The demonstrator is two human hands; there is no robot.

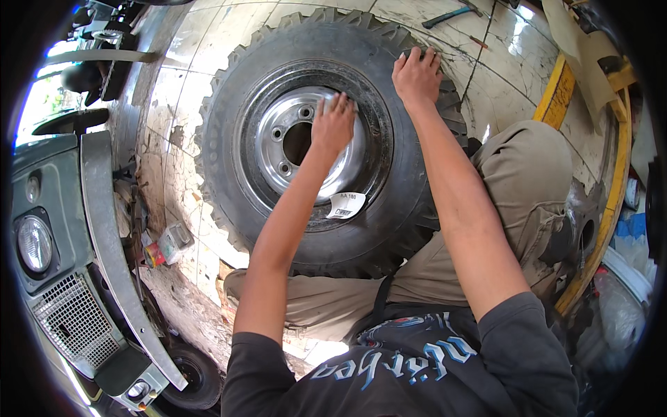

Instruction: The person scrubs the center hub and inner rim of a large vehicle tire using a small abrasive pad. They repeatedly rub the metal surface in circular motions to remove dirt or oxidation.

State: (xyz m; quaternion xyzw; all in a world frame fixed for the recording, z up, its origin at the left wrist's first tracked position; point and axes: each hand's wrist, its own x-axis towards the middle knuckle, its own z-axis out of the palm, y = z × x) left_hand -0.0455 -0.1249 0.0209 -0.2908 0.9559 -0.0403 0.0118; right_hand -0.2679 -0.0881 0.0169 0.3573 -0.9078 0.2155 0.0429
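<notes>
A large black tire (pixel 229 153) with chunky tread lies flat on the floor, and a steel wheel rim (pixel 267 149) with several bolt holes sits in its middle. My left hand (pixel 333 124) is over the upper right of the rim, its fingers bent and pressed to the metal. Something greyish shows at the fingertips, too blurred to name. At the tire's upper right edge, my right hand (pixel 418 76) has its fingers curled over a tread block. A white paper label (pixel 347 205) lies at the rim's lower edge.
On the left stands a grey-green vehicle front with a headlight (pixel 35 243) and metal bumper (pixel 111 243). A blue-handled tool (pixel 447 17) lies on the tiles beyond the tire. A yellow frame (pixel 615 181) stands right of my bent leg (pixel 524 167). A small container (pixel 175 240) sits left.
</notes>
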